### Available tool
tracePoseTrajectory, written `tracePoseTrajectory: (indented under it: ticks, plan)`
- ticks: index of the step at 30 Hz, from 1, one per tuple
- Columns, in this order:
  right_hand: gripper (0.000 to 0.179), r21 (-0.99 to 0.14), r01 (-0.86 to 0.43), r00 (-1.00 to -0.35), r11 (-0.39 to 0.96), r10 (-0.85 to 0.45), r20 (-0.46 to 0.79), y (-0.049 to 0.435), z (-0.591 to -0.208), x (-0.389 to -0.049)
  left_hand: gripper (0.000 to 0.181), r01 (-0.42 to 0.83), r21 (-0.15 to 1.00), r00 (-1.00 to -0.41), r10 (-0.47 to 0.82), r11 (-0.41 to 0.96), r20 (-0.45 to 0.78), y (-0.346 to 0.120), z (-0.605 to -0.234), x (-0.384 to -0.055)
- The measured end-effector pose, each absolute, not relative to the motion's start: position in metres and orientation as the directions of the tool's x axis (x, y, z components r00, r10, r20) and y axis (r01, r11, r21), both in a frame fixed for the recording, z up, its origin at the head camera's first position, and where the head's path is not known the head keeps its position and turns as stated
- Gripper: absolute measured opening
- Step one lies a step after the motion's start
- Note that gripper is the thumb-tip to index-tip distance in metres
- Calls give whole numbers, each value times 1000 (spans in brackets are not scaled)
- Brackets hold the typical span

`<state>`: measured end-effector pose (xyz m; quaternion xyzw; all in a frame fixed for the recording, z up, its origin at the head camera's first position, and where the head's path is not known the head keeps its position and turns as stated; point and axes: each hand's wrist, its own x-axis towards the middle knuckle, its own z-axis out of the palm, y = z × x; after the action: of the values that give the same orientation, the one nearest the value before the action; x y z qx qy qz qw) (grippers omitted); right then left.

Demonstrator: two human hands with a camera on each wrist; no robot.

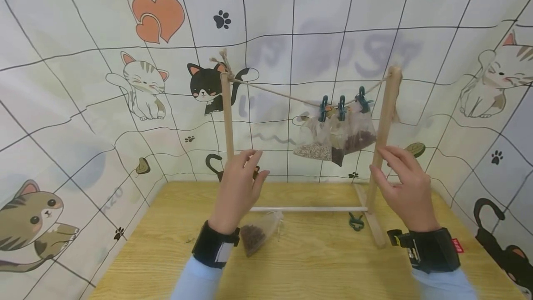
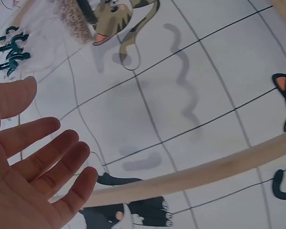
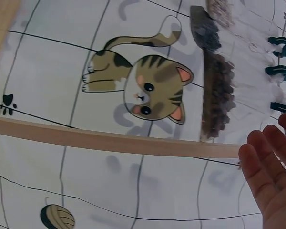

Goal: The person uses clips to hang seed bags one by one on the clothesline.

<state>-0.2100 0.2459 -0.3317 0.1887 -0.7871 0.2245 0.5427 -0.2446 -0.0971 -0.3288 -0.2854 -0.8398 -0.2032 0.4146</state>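
My left hand [image 1: 239, 184] is raised beside the left wooden post [image 1: 227, 119], fingers relaxed and holding nothing. Near the right post [image 1: 387, 115] is my right hand [image 1: 405, 191], also with nothing in its fingers; whether it touches the post I cannot tell. Between the posts a sagging string [image 1: 279, 95] carries three clear bags, each under a dark green clip [image 1: 323, 108]. One bag holds pale grains [image 1: 314, 150], the middle one [image 1: 337, 154] something dark, and the bag nearest the right post [image 1: 360, 139] dark reddish pieces.
On the wooden table [image 1: 308, 263] lies another clear bag [image 1: 255, 237] of dark pieces, by my left wrist. A loose green clip [image 1: 356, 222] sits near the right foot [image 1: 375, 230] of the frame. A white rod [image 1: 312, 209] runs low across. Cat-printed cloth [image 1: 270, 13] hangs behind.
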Motion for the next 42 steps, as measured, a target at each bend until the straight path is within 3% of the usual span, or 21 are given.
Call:
tracePoseTrajectory:
  ticks: [7, 15, 23, 32, 42]
  plan:
    - [49, -179, -560, -358, 809, -42, 933, 240, -377, -216, 44, 588, 141, -545, 261, 796, 797, -104, -365, -240]
    - [46, -273, -518, -491, 811, -20, 871, 232, -414, -211, 46, 559, 222, -616, 221, 799, 756, -105, -402, -236]
    - [45, -305, -488, -527, 818, 3, 850, 233, -445, -207, 49, 542, 269, -666, 212, 796, 715, -102, -430, -235]
    - [41, -392, -409, -624, 824, 61, 779, 238, -472, -202, 46, 490, 308, -732, 193, 816, 653, -98, -454, -236]
    - [35, -432, -369, -669, 823, 88, 738, 241, -486, -205, 41, 473, 316, -771, 214, 822, 599, -93, -467, -238]
